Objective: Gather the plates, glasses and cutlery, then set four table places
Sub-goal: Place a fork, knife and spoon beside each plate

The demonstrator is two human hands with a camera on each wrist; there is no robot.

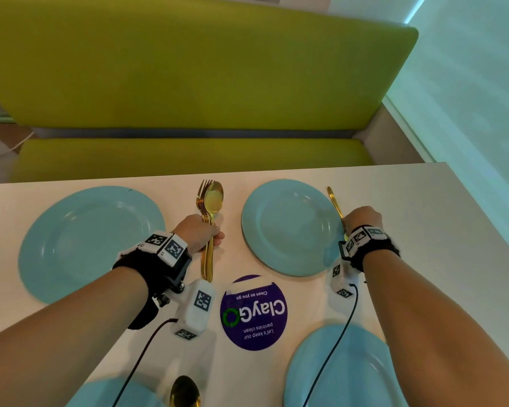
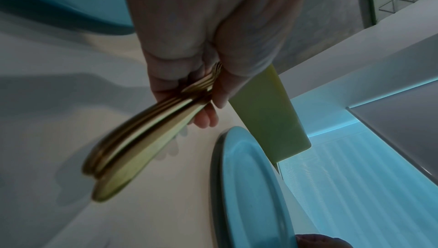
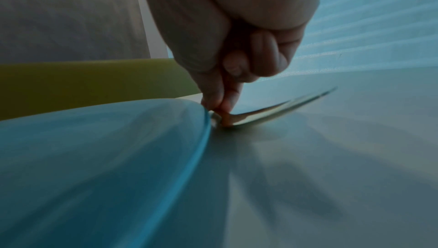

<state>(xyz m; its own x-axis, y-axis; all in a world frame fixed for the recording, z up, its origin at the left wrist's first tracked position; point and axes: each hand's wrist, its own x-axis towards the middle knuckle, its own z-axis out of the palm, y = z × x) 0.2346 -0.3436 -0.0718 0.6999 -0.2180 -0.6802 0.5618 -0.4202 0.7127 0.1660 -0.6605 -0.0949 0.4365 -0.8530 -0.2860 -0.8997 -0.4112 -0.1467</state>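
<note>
While the left hand (image 1: 199, 232) grips gold cutlery (image 1: 208, 212), the right hand (image 1: 362, 218) pinches a gold knife (image 1: 335, 202).

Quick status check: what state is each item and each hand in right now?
Left hand: grips bundle of gold forks and spoons, held upright.
Right hand: pinches gold knife beside far right light blue plate.
Far left light blue plate: flat, nothing on it.
Gold spoon: lying on table.
</note>
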